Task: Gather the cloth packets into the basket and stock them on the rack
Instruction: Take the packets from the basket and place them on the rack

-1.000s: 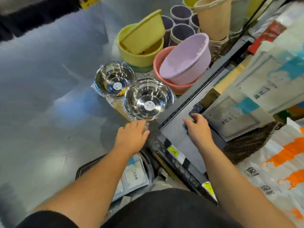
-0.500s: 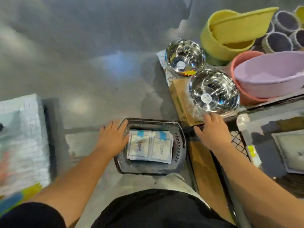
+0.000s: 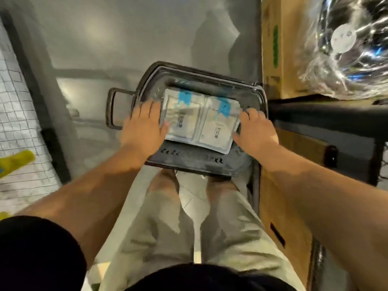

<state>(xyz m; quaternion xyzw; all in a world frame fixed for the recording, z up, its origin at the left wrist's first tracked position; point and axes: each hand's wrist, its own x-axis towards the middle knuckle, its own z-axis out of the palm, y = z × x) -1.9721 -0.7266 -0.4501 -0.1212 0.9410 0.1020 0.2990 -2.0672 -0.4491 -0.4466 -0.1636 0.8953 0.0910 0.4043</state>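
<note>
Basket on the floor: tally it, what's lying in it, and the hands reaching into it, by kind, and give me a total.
basket: 1
cloth packets, top layer only: 2
hands, left hand and right hand: 2
Total: 5

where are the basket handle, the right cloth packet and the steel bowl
basket handle [image 3: 109, 108], head view, the left bar of the loop
right cloth packet [image 3: 219, 122], head view, its middle above the print
steel bowl [image 3: 344, 38], head view, the white sticker in its base
</note>
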